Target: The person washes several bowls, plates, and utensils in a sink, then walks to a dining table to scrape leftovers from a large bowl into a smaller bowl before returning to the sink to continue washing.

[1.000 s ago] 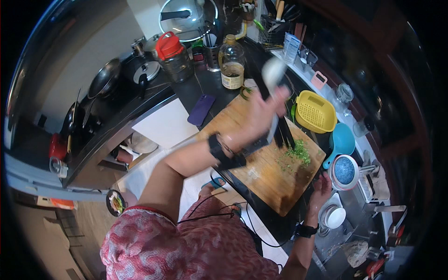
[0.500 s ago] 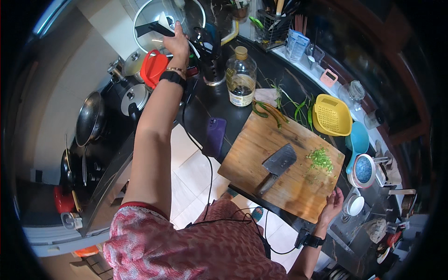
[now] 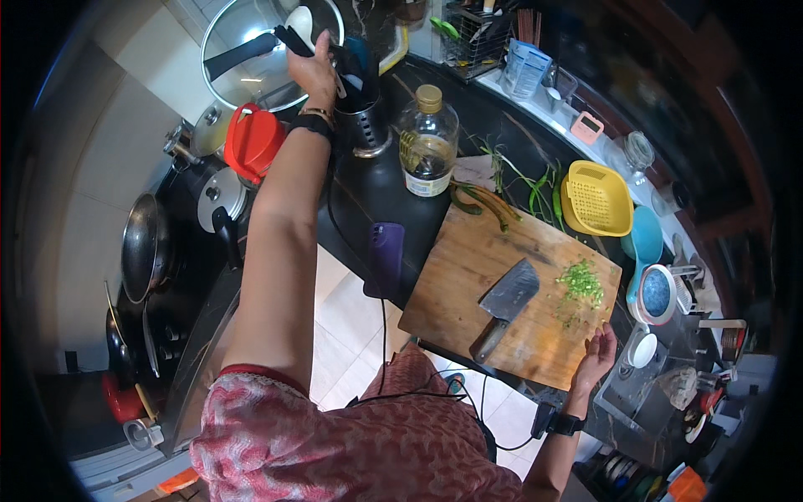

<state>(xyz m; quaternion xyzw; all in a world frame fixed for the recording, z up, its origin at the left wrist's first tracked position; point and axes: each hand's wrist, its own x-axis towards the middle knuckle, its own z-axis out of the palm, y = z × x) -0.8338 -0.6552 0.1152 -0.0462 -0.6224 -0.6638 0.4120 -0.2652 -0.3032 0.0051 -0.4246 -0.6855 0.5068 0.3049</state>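
My left hand [image 3: 314, 74] reaches far out and is closed around dark-handled kitchen utensils [image 3: 294, 40]; their exact kinds are partly hidden by my fingers. A white spoon head [image 3: 299, 20] shows just above it. Beneath the hand stands a perforated metal utensil holder [image 3: 368, 130] with more utensils in it. My right hand [image 3: 595, 356] rests by the right near edge of a wooden cutting board [image 3: 452, 284], fingers loosely bent and apart, with nothing seen in them. On the board lie a cleaver [image 3: 508, 299] and chopped green pieces [image 3: 580, 284].
An oil bottle [image 3: 428, 142] stands behind the board, with a purple phone [image 3: 385, 255] to its front left. Green chilies [image 3: 548, 197] lie beside a yellow basket [image 3: 597, 199]. A glass lid [image 3: 242, 58], red container [image 3: 253, 142] and frying pan [image 3: 144, 247] are at left.
My left hand has tilted the utensils, and the white spoon head now shows more clearly. The view has shifted slightly. My right hand stays at the board's edge.
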